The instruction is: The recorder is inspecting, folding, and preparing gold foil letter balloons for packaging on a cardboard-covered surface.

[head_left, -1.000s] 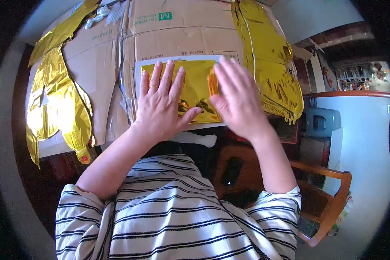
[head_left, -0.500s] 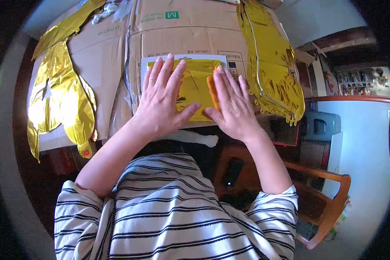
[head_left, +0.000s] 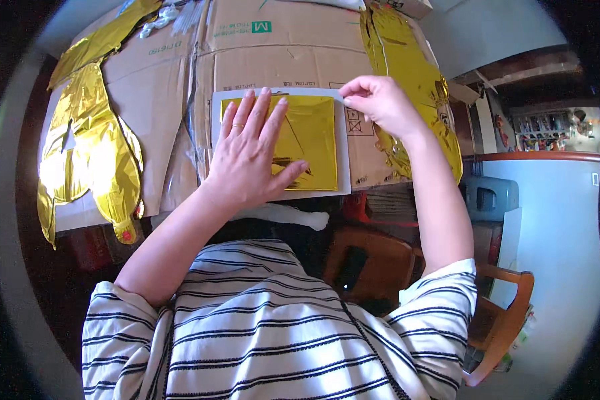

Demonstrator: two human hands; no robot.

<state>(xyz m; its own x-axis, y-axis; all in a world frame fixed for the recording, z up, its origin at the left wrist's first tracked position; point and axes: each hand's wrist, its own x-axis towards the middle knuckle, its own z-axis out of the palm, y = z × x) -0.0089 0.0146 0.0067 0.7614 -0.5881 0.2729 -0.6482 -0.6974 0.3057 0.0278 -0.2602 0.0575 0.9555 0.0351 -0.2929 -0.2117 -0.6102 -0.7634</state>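
A creased gold foil square (head_left: 320, 133) lies on a white card (head_left: 344, 153) near the front edge of the cardboard-covered tabletop (head_left: 287, 67). The left hand (head_left: 243, 160) spreads flat over the foil's left part, fingers extended and grasping nothing; the right hand's (head_left: 383, 110) fingers pinch together at the card's far right corner, though whether they grip it I cannot tell. Tugging there against the pressing palm could bend the card or wrinkle the foil. A loose gold sheet (head_left: 407, 53) crowds the right side; more room opens leftward.
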